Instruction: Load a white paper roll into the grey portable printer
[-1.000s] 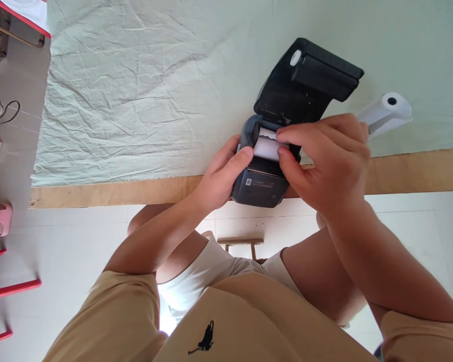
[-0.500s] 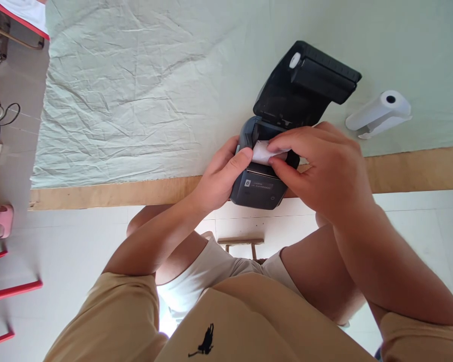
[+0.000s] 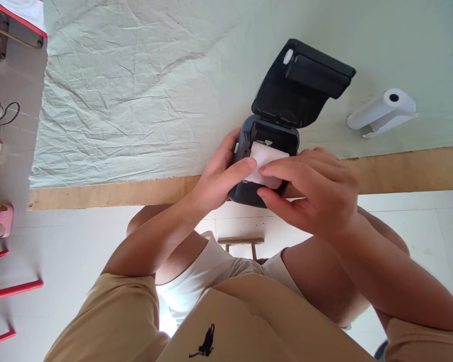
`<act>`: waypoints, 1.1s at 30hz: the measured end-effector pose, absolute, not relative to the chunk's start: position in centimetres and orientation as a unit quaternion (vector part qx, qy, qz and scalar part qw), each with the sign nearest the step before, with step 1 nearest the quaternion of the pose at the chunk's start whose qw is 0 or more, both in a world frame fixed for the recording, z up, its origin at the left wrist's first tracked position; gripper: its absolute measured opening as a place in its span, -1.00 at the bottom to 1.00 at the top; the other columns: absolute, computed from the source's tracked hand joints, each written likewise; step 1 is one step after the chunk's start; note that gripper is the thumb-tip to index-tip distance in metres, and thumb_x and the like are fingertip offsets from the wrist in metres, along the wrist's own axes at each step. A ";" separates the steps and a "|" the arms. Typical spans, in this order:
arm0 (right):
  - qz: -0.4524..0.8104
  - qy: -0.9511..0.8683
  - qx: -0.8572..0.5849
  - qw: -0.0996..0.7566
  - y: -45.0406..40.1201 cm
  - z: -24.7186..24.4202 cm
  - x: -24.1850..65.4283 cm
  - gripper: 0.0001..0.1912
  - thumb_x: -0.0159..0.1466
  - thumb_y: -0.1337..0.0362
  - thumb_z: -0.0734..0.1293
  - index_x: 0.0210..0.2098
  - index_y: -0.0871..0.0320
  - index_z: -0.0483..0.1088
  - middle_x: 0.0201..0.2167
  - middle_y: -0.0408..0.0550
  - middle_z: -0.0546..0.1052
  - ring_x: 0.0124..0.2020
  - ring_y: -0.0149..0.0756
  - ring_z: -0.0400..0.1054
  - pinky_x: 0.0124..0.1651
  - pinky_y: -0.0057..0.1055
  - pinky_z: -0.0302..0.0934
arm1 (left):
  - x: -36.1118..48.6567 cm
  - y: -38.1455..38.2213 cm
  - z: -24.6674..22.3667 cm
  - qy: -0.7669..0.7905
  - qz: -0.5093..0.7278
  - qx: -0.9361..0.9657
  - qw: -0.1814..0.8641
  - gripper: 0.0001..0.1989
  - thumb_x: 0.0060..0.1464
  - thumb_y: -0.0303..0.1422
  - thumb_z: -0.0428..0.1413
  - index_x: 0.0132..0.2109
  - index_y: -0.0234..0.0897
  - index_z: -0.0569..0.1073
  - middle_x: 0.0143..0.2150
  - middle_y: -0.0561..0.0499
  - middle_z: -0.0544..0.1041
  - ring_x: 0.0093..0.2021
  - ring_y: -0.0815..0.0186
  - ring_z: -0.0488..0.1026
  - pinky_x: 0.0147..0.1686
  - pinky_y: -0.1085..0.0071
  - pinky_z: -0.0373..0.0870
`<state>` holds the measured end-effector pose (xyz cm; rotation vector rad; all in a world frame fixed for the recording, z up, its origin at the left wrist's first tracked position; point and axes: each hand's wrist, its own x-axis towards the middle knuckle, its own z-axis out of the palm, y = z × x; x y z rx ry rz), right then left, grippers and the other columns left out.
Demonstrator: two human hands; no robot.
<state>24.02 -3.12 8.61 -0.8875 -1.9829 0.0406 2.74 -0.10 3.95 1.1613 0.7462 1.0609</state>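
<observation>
A small black receipt printer point(image 3: 254, 195) sits at the table's front edge, its lid point(image 3: 302, 83) swung up and back. White paper point(image 3: 264, 155) from inside its compartment lies over the printer's front part. My left hand point(image 3: 221, 176) is wrapped around the printer's left side, the thumb on the paper's left edge. My right hand point(image 3: 313, 188) rests over the paper from the right. Its index fingertip touches the sheet, while the thumb is apart, lower down near the printer's front. Most of the other right fingers are curled and partly hidden.
To the right of the printer, a white paper roll point(image 3: 381, 110) with a loose end lies on the pale green cloth point(image 3: 143, 90). The table's bare wooden edge point(image 3: 136, 193) runs along the front. Red bars point(image 3: 13, 290) and a pink slipper point(image 3: 3, 220) show at the left.
My right hand has moved down toward the printer's front, its pinch opening. The paper now lies flatter and covers the printer's front part. The printer has barely shifted.
</observation>
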 end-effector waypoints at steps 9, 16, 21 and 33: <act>0.096 -0.659 -0.446 0.598 -1.6 6.1 26.0 -0.65 0.56 -0.02 0.40 0.28 -0.21 0.58 0.30 0.07 0.65 0.05 0.10 0.61 -0.05 0.05 0.43 | 1.9 0.4 2.6 0.314 0.435 0.564 0.628 0.10 0.15 0.16 0.57 0.68 0.01 0.36 0.59 -0.22 0.61 0.47 -0.23 0.69 0.40 -0.12 0.75; 0.197 -0.641 -0.430 0.604 -1.5 5.9 26.4 -0.55 0.64 -0.05 0.26 0.45 -0.40 0.48 0.32 -0.01 0.59 0.35 0.19 0.66 0.26 0.19 0.52 | 1.8 0.5 2.5 0.307 0.430 0.569 0.630 0.12 0.10 0.18 0.59 0.66 0.02 0.39 0.50 -0.19 0.67 0.41 -0.25 0.72 0.35 -0.13 0.78; 0.246 -0.653 -0.454 0.554 -1.7 5.3 26.5 -0.59 0.62 -0.11 0.35 0.39 -0.27 0.49 0.29 -0.03 0.66 0.36 0.11 0.64 0.31 0.16 0.56 | 1.7 0.5 2.5 0.309 0.432 0.568 0.628 0.21 0.00 0.22 0.62 0.66 0.05 0.36 0.63 -0.21 0.56 0.50 -0.33 0.67 0.42 -0.21 0.74; 0.386 -0.699 -0.456 0.394 -0.7 4.5 27.1 -0.26 0.49 -0.20 0.54 0.53 -0.16 0.38 0.24 0.05 0.68 0.04 0.00 0.68 0.06 0.06 0.75 | 2.5 -0.5 4.5 0.369 0.426 0.505 0.653 -0.14 0.32 0.26 0.42 0.56 0.06 0.40 0.49 -0.11 0.65 0.49 -0.20 0.66 0.36 -0.11 0.78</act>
